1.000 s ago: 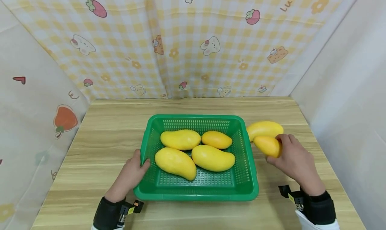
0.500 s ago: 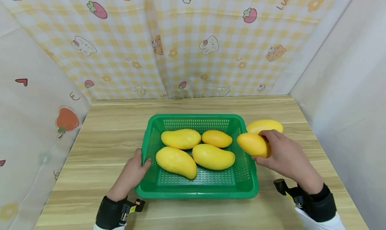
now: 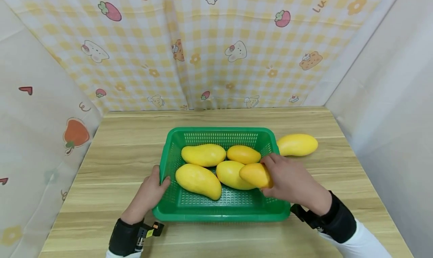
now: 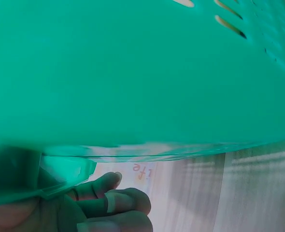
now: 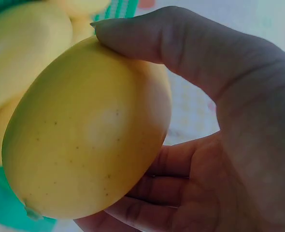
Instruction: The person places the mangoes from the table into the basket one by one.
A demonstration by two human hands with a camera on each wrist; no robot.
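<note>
A green plastic basket point(image 3: 220, 217) stands mid-table with several yellow mangoes inside, among them a long one point(image 3: 203, 155) at the back left and a small orange-yellow one point(image 3: 243, 154) at the back right. My left hand point(image 3: 150, 190) grips the basket's left rim, thumb on the inner side; its fingers curl beneath the rim in the left wrist view. With my right hand point(image 3: 291, 179) I hold a small orange-yellow mango point(image 5: 89, 130) over the basket's right part. It partly covers a mango point(image 3: 231, 174) there; whether the two touch I cannot tell.
One more yellow mango point(image 3: 297, 144) lies on the wooden table point(image 3: 128, 138) just outside the basket's back right corner. A checked cloth point(image 3: 209, 55) hangs behind the table, with pale cloth on both sides.
My right hand has carried the small mango leftward from beside the outside mango, across the right rim to above the basket. The left hand keeps its grip on the rim.
</note>
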